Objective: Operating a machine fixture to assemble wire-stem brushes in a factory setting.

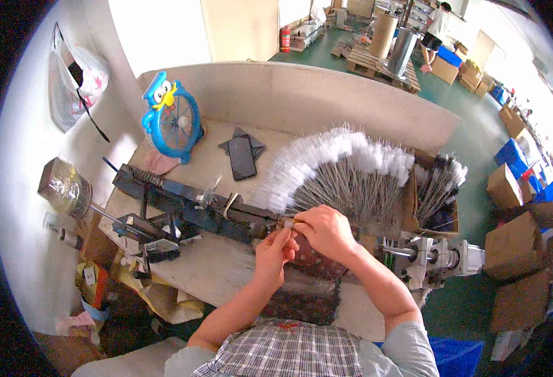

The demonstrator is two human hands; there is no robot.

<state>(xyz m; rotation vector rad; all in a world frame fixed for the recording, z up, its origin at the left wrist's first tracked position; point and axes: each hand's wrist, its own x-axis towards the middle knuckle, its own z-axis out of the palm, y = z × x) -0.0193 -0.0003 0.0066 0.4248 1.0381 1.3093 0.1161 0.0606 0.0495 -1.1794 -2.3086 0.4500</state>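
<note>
My left hand (276, 251) and my right hand (325, 231) meet at the end of a long black machine bar (191, 200). Both are closed, fingertips pinched together around a small piece that is too small to name. Beneath my hands lies a dark reddish spotted cloth (317, 264), with a dark mesh-like piece (305, 301) nearer my lap. Just beyond my right hand, a broad fan of thin wire brushes (352, 182) with white bristle ends spreads over the table.
A blue cartoon-duck fan (175, 122) and a phone (242, 157) stand and lie behind the bar. More brushes fill a cardboard box (440, 207) at right, near a metal motor unit (440, 254). A low panel (289, 91) borders the table; a person (437, 31) is far off.
</note>
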